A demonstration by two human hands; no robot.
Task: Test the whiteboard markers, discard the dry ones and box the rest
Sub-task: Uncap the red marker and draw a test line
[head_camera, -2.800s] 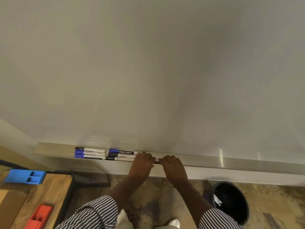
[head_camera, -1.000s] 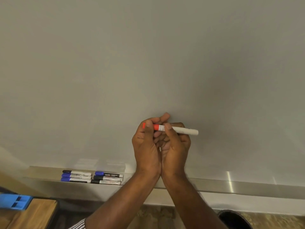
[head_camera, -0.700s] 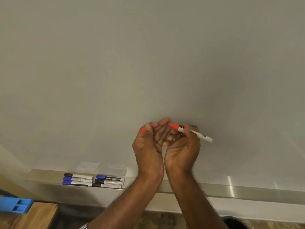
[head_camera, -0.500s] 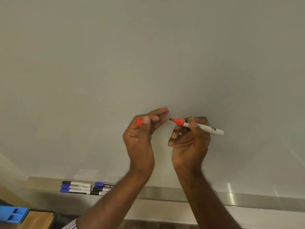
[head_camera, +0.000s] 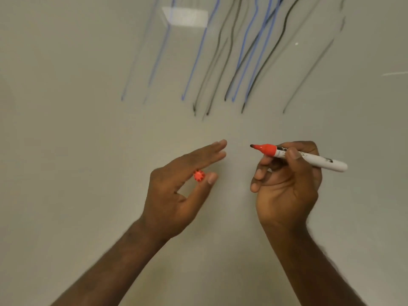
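Note:
My right hand point(head_camera: 284, 186) grips an uncapped red whiteboard marker point(head_camera: 309, 159) with a white barrel, its tip pointing left, just off the whiteboard point(head_camera: 88, 151). My left hand point(head_camera: 176, 191) pinches the marker's red cap point(head_camera: 199, 175) between thumb and a finger, the other fingers stretched out. The two hands are apart, side by side in front of the board. Several blue and black test strokes point(head_camera: 231, 62) run down the board above the hands.
The whiteboard fills the whole view. A ceiling light's reflection point(head_camera: 185, 17) shows near its top edge. The marker tray, the other markers, the bin and the table are out of view.
The red marker was lifted from the tray and its cap pulled off. The hands have moved apart, and the view has tilted up, showing the strokes and hiding the tray.

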